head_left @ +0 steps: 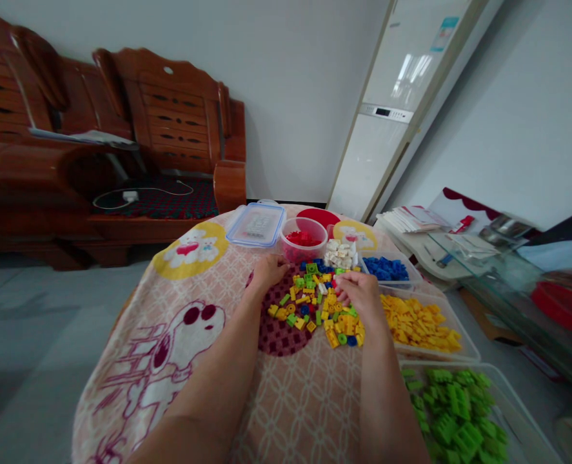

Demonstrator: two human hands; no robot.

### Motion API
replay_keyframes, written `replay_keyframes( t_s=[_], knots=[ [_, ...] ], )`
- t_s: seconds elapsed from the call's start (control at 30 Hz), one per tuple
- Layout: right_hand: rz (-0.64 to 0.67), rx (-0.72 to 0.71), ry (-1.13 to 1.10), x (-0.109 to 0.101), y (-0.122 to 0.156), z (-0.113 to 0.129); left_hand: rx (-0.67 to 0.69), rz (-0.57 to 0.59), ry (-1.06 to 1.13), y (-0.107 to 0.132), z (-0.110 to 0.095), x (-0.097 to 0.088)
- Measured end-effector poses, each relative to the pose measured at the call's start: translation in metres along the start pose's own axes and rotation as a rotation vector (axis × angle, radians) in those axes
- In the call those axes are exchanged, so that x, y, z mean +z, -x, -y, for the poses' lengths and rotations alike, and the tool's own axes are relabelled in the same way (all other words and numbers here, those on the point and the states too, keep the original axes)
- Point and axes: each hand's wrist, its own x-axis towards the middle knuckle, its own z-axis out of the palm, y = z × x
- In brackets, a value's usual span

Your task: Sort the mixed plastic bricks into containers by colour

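Loose toy bricks (pixel 302 299) in yellow, green, blue, white and red lie spread over the tablecloth between my hands. My right hand (pixel 362 293) is over the right side of this pile, its fingers pinched at a small toy brick; red and white show by the fingertips. At the pile's far left, my left hand (pixel 269 270) rests low with fingers loosely stretched, holding nothing that I can see. Just beyond it stands a round clear tub (pixel 284 240) with red bricks (pixel 304 238). White bricks (pixel 340 254) are heaped to the tub's right.
Along the right stand clear boxes of blue bricks (pixel 385 269), yellow bricks (pixel 418 323) and green bricks (pixel 460 412). A blue-edged lid (pixel 255 225) lies at the back left. A glass table (pixel 496 283) is at the right, a wooden bench (pixel 169 122) at the far left.
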Motion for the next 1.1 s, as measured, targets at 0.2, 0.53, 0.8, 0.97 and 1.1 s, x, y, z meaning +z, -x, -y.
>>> replay_keyframes(
  t_s=[0.2, 0.53, 0.8, 0.97, 1.1],
  knots=[
    [0.320, -0.137, 0.451, 0.028, 0.014, 0.012, -0.010, -0.005, -0.032, 0.006, -0.007, -0.007],
    [0.414, -0.262, 1.049, 0.060, 0.026, 0.015, -0.012, -0.017, -0.028, 0.003, -0.004, -0.004],
    [0.293, -0.236, 0.782, 0.056, 0.021, 0.012, 0.008, -0.011, -0.029, 0.003, -0.005, -0.005],
    [0.031, -0.149, 0.400, 0.038, 0.004, -0.001, 0.002, -0.007, -0.022, 0.004, -0.006, -0.006],
    [-0.292, -0.054, -0.024, 0.022, -0.008, -0.012, -0.011, -0.010, -0.031, 0.005, -0.007, -0.006]
  ],
)
